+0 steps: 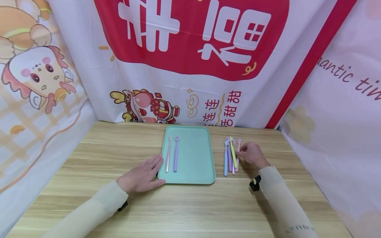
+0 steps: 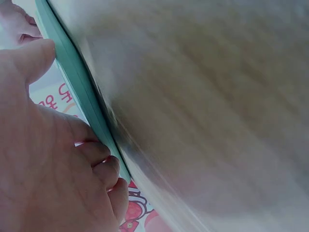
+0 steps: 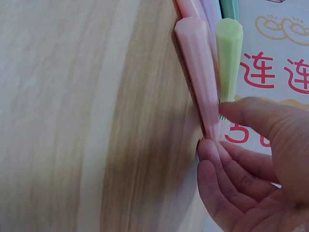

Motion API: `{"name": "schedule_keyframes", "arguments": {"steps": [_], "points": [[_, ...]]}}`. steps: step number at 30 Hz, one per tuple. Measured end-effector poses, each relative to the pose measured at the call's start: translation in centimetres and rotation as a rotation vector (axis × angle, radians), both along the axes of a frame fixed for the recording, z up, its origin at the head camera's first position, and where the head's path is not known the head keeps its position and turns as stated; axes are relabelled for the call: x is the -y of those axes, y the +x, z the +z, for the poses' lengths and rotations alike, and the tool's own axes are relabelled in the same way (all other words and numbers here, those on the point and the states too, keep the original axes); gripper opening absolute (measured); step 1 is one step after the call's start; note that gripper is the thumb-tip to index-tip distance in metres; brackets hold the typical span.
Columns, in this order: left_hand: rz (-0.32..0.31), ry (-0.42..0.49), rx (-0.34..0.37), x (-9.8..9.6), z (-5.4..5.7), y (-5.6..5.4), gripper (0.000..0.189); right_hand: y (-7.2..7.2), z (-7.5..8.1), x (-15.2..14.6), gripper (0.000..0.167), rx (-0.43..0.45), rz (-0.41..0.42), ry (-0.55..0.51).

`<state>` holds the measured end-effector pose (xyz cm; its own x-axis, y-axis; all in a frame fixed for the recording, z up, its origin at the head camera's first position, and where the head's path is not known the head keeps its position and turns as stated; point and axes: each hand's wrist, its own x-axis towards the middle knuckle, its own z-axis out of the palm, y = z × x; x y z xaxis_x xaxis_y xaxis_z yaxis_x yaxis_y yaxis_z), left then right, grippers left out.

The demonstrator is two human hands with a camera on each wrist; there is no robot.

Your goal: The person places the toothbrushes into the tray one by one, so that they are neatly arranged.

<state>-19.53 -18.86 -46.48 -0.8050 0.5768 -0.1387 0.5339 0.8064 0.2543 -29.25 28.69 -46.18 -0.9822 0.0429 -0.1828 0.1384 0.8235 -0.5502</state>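
Observation:
A mint-green tray (image 1: 193, 155) lies on the table, with a pink toothbrush (image 1: 168, 157) and a purple toothbrush (image 1: 176, 157) side by side at its left. My left hand (image 1: 144, 175) touches the tray's left edge and near corner, fingers extended. Right of the tray is a bunch of toothbrushes: a blue one (image 1: 226, 162), a purple one (image 1: 230, 160), a yellow-green one (image 1: 233, 155) lying on top, and pink ones. My right hand (image 1: 252, 153) pinches the rightmost pink toothbrush (image 3: 198, 58) between thumb and fingers; its thumb is close to the yellow-green toothbrush (image 3: 229, 53).
The wooden table (image 1: 190, 211) carries the tray and brushes. Printed cloth (image 1: 190, 72) hangs behind it, with more cloth on both sides. A black strap device (image 1: 255, 183) is on the right wrist.

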Motion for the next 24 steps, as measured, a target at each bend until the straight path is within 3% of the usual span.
{"name": "schedule_keyframes", "arguments": {"steps": [10,24], "points": [[-0.007,0.001,-0.024,0.03,-0.40,-0.05,0.091,-0.26,-0.06,0.41,0.025,0.001,-0.045,-0.005],[-0.007,0.006,-0.004,0.09,-0.26,-0.08,0.092,-0.72,-0.55,0.23,0.023,-0.014,-0.084,-0.017]]}}
